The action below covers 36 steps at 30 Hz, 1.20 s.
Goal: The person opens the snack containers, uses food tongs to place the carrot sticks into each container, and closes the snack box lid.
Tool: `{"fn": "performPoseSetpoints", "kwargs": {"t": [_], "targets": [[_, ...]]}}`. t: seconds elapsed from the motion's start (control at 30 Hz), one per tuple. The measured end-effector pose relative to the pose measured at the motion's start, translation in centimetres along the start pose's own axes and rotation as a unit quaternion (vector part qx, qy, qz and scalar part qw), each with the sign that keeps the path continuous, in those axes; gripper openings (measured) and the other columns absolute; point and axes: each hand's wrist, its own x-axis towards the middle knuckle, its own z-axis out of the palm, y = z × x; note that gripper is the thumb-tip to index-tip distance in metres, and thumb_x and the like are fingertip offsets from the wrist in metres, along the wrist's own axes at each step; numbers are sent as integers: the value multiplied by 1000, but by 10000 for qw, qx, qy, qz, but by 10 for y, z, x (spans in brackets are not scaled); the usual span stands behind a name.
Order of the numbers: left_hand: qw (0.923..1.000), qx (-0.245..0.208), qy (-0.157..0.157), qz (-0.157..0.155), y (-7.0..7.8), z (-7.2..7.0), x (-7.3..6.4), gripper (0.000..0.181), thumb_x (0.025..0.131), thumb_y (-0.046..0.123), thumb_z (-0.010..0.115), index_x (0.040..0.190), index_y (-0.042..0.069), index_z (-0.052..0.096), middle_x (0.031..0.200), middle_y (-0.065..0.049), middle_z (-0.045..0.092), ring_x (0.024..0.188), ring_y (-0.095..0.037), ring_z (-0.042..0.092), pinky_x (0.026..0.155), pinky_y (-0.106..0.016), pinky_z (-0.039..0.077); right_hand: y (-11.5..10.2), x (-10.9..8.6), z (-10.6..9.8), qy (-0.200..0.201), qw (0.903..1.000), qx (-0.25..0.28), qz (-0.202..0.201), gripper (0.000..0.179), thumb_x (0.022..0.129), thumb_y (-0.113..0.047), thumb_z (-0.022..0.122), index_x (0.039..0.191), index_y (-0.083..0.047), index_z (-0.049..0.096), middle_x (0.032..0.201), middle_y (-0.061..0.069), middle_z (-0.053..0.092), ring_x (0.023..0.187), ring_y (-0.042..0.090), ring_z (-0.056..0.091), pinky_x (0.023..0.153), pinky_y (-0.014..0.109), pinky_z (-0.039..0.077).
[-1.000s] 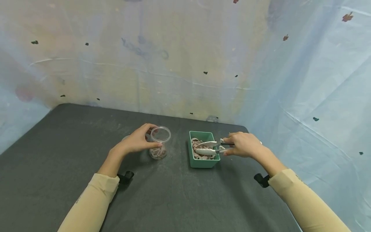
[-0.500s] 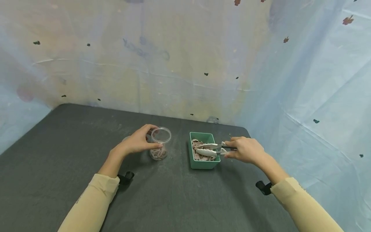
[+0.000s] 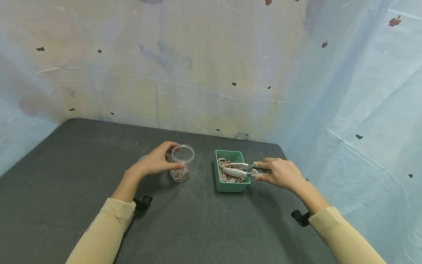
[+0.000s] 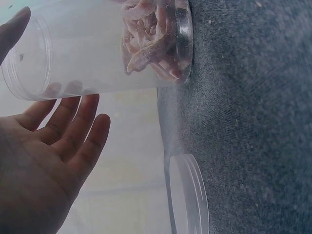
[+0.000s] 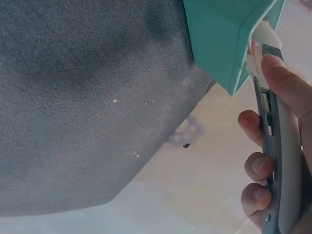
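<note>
My left hand (image 3: 156,159) holds a clear plastic jar (image 3: 183,153) near its rim, thumb on one side and fingertips on the other. The jar stands upright on the dark table, with pinkish-brown strips (image 4: 148,41) in its bottom. In my right hand (image 3: 281,172) is a pair of tongs (image 5: 287,165) with grey handles and white tips. The tips reach into a green rectangular container (image 3: 230,187), over more of the same strips (image 3: 225,177). From the right wrist view, thumb and fingers wrap the handles, and the container wall hides most of the tips.
A clear round lid (image 4: 191,195) lies on the table (image 3: 197,227) beside the jar, mostly hidden behind my left hand in the head view. Small crumbs (image 5: 115,100) dot the cloth. A pale plastic sheet (image 3: 197,73) hangs behind the table and along its right side.
My right hand has shifted slightly right and toward me with the tongs, whose tips stay inside the green container. My left hand and the jar have hardly moved.
</note>
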Motion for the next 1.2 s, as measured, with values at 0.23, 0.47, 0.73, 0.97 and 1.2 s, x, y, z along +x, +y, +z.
{"fn": "performPoseSetpoints", "kwargs": {"t": [0.23,0.47,0.73,0.97,1.2], "targets": [[10000,5,12,22,-1,0,1,86,92,43,80,155,3,37,144,-20,47,130,-38,49,102,-57,48,1,-6,8,163,9995,219,183,57,89,-46,80,134,-11,72,105,4,70,64,8,51,48,27,36],[10000,-7,-8,-1,0,0,1,86,92,43,80,155,3,38,144,-20,46,130,-38,49,101,-57,49,3,-12,18,373,9974,483,379,56,90,-43,81,135,-11,72,111,8,72,65,9,55,48,27,39],[10000,17,-3,-11,0,0,2,85,92,43,80,155,3,38,144,-19,46,130,-38,48,101,-57,49,2,-18,28,576,9951,640,493,56,92,-45,78,136,-11,71,119,13,72,78,23,68,53,35,50],[10000,14,-2,-8,0,1,2,86,92,42,80,155,3,37,145,-20,46,130,-38,48,102,-57,48,2,-23,36,751,9926,804,521,57,90,-40,81,136,-7,70,114,9,72,72,16,62,52,30,43],[10000,53,7,-32,-1,1,1,86,93,43,80,155,3,37,145,-20,47,129,-37,49,102,-57,48,2,-25,41,919,9891,1028,516,59,89,-36,83,137,-5,69,108,6,72,68,7,51,53,27,40]]}}
